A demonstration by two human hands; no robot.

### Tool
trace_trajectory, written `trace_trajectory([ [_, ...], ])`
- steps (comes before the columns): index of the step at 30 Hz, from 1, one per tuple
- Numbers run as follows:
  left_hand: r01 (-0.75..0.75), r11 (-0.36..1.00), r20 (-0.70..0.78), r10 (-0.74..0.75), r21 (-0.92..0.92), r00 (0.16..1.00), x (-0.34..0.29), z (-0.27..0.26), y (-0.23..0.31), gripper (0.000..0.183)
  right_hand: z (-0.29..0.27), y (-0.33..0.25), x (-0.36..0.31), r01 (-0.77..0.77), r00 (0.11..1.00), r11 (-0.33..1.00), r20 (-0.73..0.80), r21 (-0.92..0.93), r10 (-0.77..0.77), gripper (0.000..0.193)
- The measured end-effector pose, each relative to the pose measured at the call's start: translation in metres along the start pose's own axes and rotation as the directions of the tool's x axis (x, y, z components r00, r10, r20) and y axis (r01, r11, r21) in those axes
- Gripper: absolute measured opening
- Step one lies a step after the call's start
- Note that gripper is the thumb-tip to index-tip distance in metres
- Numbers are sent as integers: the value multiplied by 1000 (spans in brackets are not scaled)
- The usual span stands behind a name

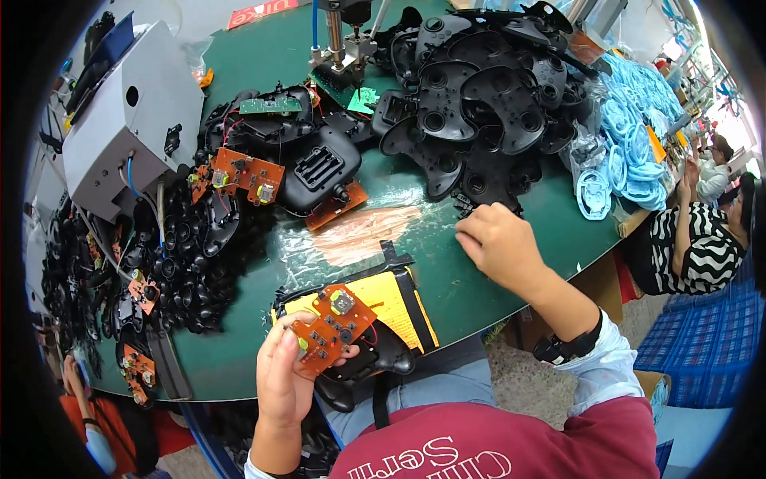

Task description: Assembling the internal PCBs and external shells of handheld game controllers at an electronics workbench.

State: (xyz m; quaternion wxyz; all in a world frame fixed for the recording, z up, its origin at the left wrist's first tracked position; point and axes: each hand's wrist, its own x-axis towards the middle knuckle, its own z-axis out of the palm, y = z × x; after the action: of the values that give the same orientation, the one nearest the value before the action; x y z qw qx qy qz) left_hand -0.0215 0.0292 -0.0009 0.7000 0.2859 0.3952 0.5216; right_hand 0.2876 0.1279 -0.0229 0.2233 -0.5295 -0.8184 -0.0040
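Note:
My left hand [286, 363] is closed on the edge of an orange circuit board [336, 326] that carries silver and yellow-green parts. Under the board is a black game controller shell [383, 352], with a thin red wire between them. Both are over a yellow pad with black tape [408, 301] at the table's near edge. My right hand [501, 243] is out over the table with its fingers curled and thumb pressed in, beside some small black pieces [463, 204]. Whether a piece is between those fingertips is hidden.
Black controller shells [487, 88] are heaped at the back. Left of them are half-assembled controllers [321, 169] and a grey machine box [128, 120]. A vertical tool head [345, 48] stands at the back middle. Light-blue cables [634, 128] pile at right, near a person in stripes [694, 239].

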Motion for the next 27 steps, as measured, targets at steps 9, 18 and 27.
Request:
trace_trajectory([
  [9, 129, 988, -32, -132, -85, 991, -3, 0, 6, 50, -5, -26, 4, 31, 988, 931, 133, 363, -84, 9],
  [18, 142, 977, -89, -158, -160, 983, -7, -4, 1, 44, 23, -47, -13, -243, 953, 672, 302, 699, 30, 14],
  [27, 194, 978, -132, -203, -82, 970, -6, -3, -2, 41, 4, -63, -8, -331, 903, 750, 423, 572, 75, 12],
])
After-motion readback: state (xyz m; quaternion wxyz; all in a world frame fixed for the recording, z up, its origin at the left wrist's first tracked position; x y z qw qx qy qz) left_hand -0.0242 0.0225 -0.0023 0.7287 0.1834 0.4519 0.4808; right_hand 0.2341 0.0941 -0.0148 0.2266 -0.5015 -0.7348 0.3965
